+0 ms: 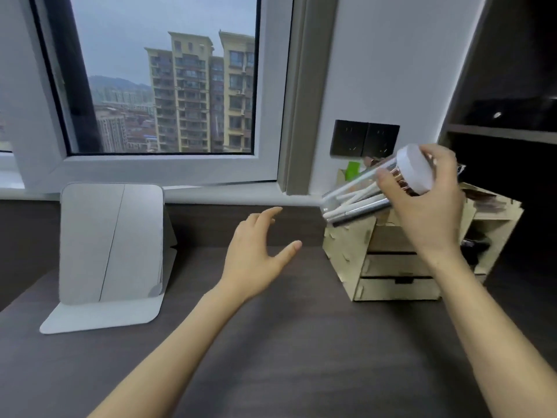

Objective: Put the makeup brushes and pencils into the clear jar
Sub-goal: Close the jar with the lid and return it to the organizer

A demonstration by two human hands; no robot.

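My right hand (428, 206) grips a clear jar (361, 194) near its white lid (414, 168), holding it tilted in the air above the wooden organizer. Inside the jar lie several white and silver makeup brushes and pencils (352, 206), their ends toward the lower left. My left hand (259, 257) hovers over the dark desk to the left of the jar, fingers spread and holding nothing.
A light wooden drawer organizer (388, 267) stands at the right on the dark desk (271, 342). A grey folding mirror stand (111, 242) sits at the left. Behind are a window (165, 86), a black wall socket (364, 141) and dark shelves (506, 131).
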